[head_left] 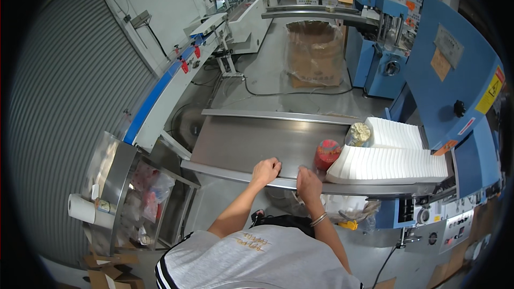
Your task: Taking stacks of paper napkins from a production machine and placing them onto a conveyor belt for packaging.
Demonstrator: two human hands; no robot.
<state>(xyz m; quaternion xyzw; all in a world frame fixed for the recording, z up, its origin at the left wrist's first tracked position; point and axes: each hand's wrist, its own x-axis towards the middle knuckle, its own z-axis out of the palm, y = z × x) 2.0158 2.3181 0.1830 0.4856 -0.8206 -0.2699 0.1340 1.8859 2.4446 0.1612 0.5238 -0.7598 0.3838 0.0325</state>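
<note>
My left hand (265, 170) rests on the near edge of a steel table (251, 142), fingers curled over the rim, holding nothing. My right hand (309, 182) lies on the same edge just to the right, fingers bent, a bangle on the wrist. Close to its right, a fanned row of white folded sheets (388, 165) curves across the table. A second white stack (395, 132) lies behind it. A red lidded jar (327, 153) and a clear bag of pale yellow stuff (359, 134) stand between the stacks and my right hand.
A blue machine (455, 75) stands at the right, with a control panel (455, 227) below. A plastic-wrapped cardboard box (315, 52) stands on the floor beyond the table. A long conveyor line (214, 37) runs at the left. A paper roll (81, 208) sits at the lower left.
</note>
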